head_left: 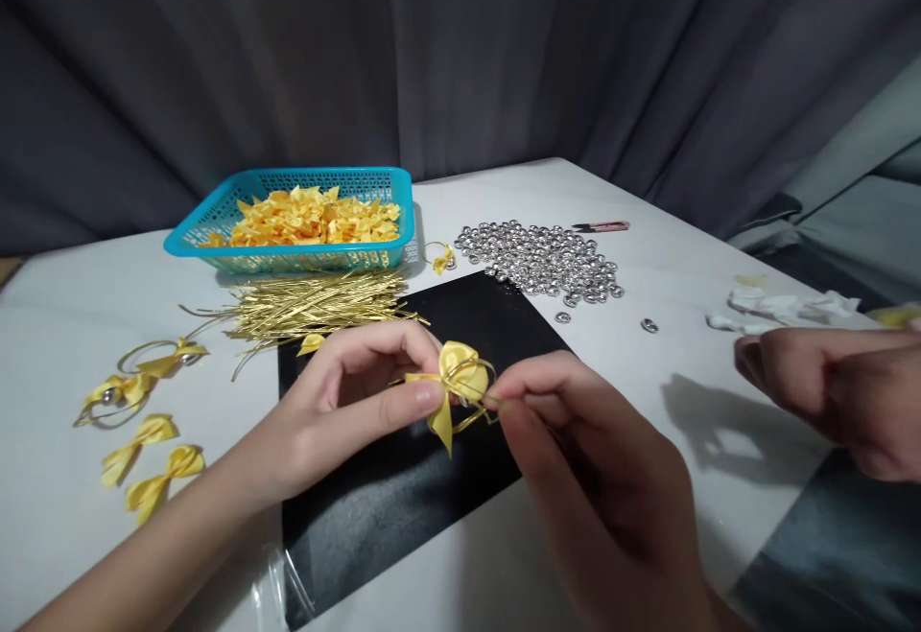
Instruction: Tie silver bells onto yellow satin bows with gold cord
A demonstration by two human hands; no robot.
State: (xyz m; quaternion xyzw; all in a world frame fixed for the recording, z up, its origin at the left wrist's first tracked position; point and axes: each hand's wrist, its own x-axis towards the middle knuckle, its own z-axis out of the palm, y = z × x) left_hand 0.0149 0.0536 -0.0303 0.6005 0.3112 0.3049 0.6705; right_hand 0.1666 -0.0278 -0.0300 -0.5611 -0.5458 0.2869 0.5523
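Above the black mat (389,517), my left hand (360,397) pinches a yellow ribbon bow (459,373) between thumb and fingers. Looped around the bow is a thin gold cord (484,411), whose right part my right hand (597,459) grips between thumb and forefinger. The bow's lower tail points down. What lies behind the bow is mostly hidden. Several yellow bows (169,479) lie on the white table to the left, some with gold cord and a silver bell-like piece. A pile of gold cords (317,306) rests just beyond my left hand.
A blue basket (288,250) full of yellow bows stands at the back left. Silver pieces (539,258) are heaped at the back, near pink-handled snips (604,226). At the right, another person's hand (841,392) hangs beside white ribbon pieces (791,306).
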